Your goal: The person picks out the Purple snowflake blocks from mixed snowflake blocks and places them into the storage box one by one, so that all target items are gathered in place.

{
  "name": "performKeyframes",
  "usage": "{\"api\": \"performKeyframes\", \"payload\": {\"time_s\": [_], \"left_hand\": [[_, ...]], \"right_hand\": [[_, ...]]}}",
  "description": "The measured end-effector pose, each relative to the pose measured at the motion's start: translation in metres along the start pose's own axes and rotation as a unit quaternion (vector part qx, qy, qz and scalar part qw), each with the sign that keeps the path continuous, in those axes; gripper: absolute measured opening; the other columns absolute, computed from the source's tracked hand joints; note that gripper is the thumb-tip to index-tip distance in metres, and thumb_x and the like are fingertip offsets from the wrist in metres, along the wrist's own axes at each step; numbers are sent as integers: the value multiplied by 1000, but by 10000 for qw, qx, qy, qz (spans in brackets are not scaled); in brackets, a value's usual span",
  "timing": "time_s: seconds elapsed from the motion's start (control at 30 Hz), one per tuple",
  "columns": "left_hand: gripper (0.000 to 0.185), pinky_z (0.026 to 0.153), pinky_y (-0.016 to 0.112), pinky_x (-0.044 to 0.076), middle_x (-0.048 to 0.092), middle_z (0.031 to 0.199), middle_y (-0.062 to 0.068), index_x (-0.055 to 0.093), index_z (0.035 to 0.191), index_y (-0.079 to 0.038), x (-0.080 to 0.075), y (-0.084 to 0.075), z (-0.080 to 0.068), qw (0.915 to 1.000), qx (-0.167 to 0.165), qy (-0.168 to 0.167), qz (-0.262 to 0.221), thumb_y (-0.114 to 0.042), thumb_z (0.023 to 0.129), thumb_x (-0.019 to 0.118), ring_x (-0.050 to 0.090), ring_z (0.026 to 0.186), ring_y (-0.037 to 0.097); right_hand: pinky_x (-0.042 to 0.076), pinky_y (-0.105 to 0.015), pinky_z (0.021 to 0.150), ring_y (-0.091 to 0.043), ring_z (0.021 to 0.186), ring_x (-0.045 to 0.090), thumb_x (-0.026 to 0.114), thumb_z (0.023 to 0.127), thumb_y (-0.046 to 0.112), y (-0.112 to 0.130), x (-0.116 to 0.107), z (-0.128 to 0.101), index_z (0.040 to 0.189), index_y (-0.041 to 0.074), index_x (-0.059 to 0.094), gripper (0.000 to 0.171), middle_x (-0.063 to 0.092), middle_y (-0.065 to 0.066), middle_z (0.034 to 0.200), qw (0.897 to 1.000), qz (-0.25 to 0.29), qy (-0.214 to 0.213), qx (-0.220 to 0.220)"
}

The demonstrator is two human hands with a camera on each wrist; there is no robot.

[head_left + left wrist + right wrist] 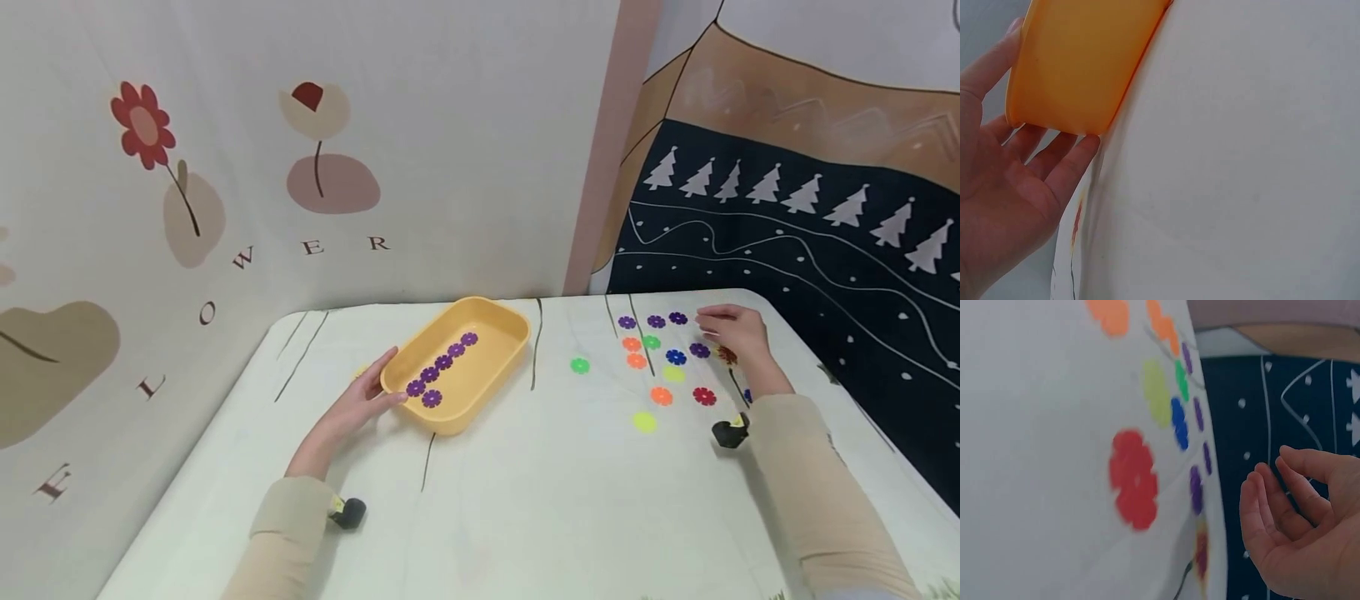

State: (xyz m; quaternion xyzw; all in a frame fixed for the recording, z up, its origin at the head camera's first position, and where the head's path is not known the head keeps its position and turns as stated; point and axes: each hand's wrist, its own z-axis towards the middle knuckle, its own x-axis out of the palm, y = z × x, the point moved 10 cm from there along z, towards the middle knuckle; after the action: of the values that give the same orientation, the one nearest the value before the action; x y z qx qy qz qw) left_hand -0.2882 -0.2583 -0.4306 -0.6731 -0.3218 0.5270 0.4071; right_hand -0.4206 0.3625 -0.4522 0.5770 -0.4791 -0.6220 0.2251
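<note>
Head view: the yellow tray (491, 321) lies centre frame, its long axis running lower left to upper right, with purple flower pieces (442, 362) lined along it. The left hand (363, 398) rests flat-fingered against its near-left end. Right of centre, the right hand (735, 332), fingers loosely bent and holding nothing, hovers by the loose flower pieces (660, 358), nearest the purple ones. The wall at left reads "FLOWER".

Left wrist view: straight fingers (1054, 162) touch the tray's (1079, 62) corner, upper left.

Right wrist view: the hand (1297, 531), lower right, is empty; the purple piece (1195, 489) lies just left of it.

I see white counter (525, 500) with thin dark line print; yellow tray (491, 379) left of centre, loose coloured flower discs (661, 396) scattered right.
</note>
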Motion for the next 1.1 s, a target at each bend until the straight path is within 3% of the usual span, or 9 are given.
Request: {"api": "performKeyframes", "payload": {"time_s": [0.17,0.27,0.37,0.43,0.53,0.73,0.93,1.1], "left_hand": [[85,122,53,28,16,167,15,11,162,-24,1,1,-1,10000,-21,-11,-31,-21,96,65,26,151,40],[86,122,53,28,16,167,14,10,162,-25,2,3,0,10000,-74,1,-43,-23,96,66,26,151,39],[86,122,53,27,16,168,13,11,162,-27,2,5,-1,9999,-144,-22,-72,-25,96,67,25,152,38],[86,122,54,27,15,168,13,11,161,-28,1,5,-2,9999,-146,-38,-66,-25,96,66,24,152,38],[86,122,54,27,16,168,14,11,162,-28,-1,5,-3,9999,-107,-59,-61,-24,96,66,25,152,38],[85,121,53,29,17,167,15,10,162,-26,-4,2,-2,10000,-6,-59,-7,-23,97,65,27,151,39],[84,122,53,29,15,168,13,10,162,-23,-1,1,1,10000,80,-20,56,-22,97,65,25,152,38],[84,122,52,29,16,168,11,12,162,-25,0,2,1,10000,27,-38,-13,-23,97,66,25,152,37]], "right_hand": [[57,-12,73,4,81,58,60,99,31,2,-8,-40,138,8,56,46,58,-7,130,9965,257,415,681],[56,-19,94,-4,98,59,56,101,30,-2,-5,-47,145,6,49,51,50,-14,145,9942,67,679,837],[45,-40,115,-25,126,50,54,101,30,-5,-1,-47,148,4,44,55,36,-21,158,9919,-375,1001,692],[36,-52,120,-37,136,39,56,100,29,-5,3,-45,148,2,44,56,33,-25,158,9892,-676,1198,501],[35,-58,119,-43,133,38,59,99,25,-3,9,-41,146,-1,45,56,37,-29,153,9848,-1040,1385,158],[38,-59,113,-42,122,41,60,98,19,1,14,-38,140,-3,51,48,42,-31,145,9810,-1352,1387,-125],[44,-53,106,-40,116,45,61,98,16,5,11,-41,135,-5,52,44,49,-29,136,9823,-1299,1307,-334],[52,-21,80,-33,107,53,62,98,19,8,5,-40,132,-2,56,40,58,-24,123,9836,-1279,1202,-421]]}}
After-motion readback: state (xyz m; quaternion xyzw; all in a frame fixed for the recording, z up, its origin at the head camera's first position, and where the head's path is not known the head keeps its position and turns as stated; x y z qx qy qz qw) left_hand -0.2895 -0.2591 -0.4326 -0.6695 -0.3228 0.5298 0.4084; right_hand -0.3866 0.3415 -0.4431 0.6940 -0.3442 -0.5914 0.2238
